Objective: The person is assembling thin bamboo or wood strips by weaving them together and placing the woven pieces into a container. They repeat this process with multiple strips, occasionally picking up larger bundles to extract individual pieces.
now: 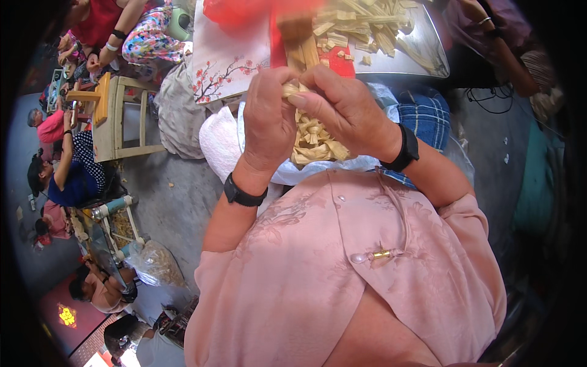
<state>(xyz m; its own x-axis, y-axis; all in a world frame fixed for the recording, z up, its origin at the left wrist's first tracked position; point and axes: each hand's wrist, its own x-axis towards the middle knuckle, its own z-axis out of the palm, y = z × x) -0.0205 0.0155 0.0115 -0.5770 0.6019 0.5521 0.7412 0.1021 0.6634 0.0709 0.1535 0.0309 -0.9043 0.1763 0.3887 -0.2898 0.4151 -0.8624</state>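
My left hand (266, 116) and my right hand (351, 110) meet in front of my chest. Their fingers are closed together on a pale yellow dried strip (291, 90), its ends partly hidden by the fingers. Just below lie several small folded, knot-like pieces of the same material (315, 139), heaped on a white plastic bag (292, 174) at my lap. Beyond my fingertips, more flat yellowish strips (303, 54) reach toward the table; whether they join the held one I cannot tell. Each wrist wears a black band.
Ahead stands a table with a blossom-patterned white top (229, 73), a blurred red plastic bag (235, 12) and a metal tray (428, 46) bearing loose strips. A wooden stool (116, 131) stands at the left, near several seated people. Blue plaid cloth (425, 116) lies by my right forearm.
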